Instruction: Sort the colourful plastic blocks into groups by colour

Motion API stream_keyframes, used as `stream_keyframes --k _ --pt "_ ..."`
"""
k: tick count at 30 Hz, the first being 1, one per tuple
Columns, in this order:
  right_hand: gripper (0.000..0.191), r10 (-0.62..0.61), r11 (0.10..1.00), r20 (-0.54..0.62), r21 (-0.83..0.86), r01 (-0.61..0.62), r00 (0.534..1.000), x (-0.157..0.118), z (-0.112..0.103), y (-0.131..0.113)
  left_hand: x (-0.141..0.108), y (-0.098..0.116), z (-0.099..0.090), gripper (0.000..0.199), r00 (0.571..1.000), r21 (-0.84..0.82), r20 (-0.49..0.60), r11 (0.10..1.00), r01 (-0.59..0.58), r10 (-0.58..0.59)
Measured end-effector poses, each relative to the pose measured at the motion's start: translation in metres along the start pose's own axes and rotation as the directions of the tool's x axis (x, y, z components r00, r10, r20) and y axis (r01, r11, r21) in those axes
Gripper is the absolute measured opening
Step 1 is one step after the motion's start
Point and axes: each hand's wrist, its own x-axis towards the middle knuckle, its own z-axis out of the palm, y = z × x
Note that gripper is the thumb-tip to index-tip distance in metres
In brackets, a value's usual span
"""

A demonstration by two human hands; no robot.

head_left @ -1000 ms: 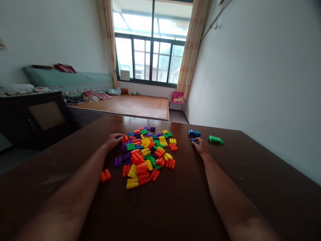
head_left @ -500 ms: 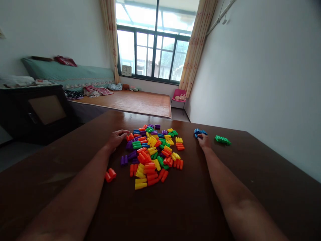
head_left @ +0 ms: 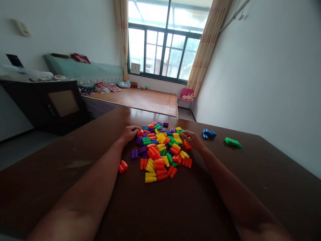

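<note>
A heap of plastic building blocks, shaped like short joined tubes in orange, yellow, green, purple and blue, lies on the dark brown table. My left hand rests at the heap's far left side, fingers stretched out with their tips against an orange block. Over the heap's right edge is my right hand, its fingers loosely apart beside green and yellow blocks, partly covering them. I see nothing held in it. A blue cluster of blocks sits right of that hand, and a green row of blocks farther right.
A separate orange block lies beside my left forearm. Beyond the table are a bed with a woven mat, a pink chair and a window. A dark cabinet stands at left; a white wall runs along the right.
My right hand has left the blue cluster and moved left to the heap's edge. My left hand stays by the same orange block. The camera view has turned slightly left.
</note>
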Motion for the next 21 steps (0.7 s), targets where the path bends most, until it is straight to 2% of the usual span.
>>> stream_keyframes --k 3,5,7,9,12,14,17,19,21 --pt "0.031 -0.147 0.988 0.155 -0.027 0.153 0.977 -0.002 0.024 -0.040 0.000 -0.002 0.000 0.033 1.000 0.058 0.000 0.998 -0.010 0.010" --pt "0.026 -0.180 0.980 0.194 -0.045 0.192 0.964 -0.008 0.030 -0.049 -0.001 0.000 0.000 0.031 1.000 0.095 0.007 0.995 -0.018 0.018" --pt "0.021 -0.159 0.983 0.162 -0.065 0.171 0.974 -0.014 0.030 -0.047 -0.002 0.003 0.000 0.030 1.000 0.128 0.013 0.991 -0.022 0.021" --pt "0.019 -0.146 0.983 0.069 -0.098 0.152 0.987 -0.018 0.027 -0.044 -0.003 0.007 0.000 0.029 1.000 0.165 0.020 0.986 -0.024 0.021" --pt "0.023 -0.213 0.968 -0.026 -0.143 0.207 0.977 -0.020 0.028 -0.051 -0.005 0.012 0.000 0.027 0.999 0.221 0.046 0.975 -0.031 0.021" --pt "0.028 -0.292 0.948 0.020 -0.130 0.292 0.956 -0.019 0.036 -0.066 -0.006 0.014 0.000 0.026 0.997 0.255 0.069 0.966 -0.037 0.020" --pt "0.034 -0.399 0.900 0.158 -0.122 0.419 0.903 -0.015 0.054 -0.091 -0.008 0.016 0.002 0.025 0.996 0.304 0.092 0.952 -0.037 0.009" --pt "0.035 -0.420 0.869 0.211 -0.185 0.458 0.883 -0.009 0.065 -0.103 -0.008 0.017 0.003 0.025 0.996 0.316 0.094 0.948 -0.040 0.010" --pt "0.032 -0.404 0.845 0.232 -0.275 0.458 0.885 -0.002 0.072 -0.111 -0.008 0.018 0.002 0.026 0.995 0.320 0.099 0.947 -0.040 0.008"
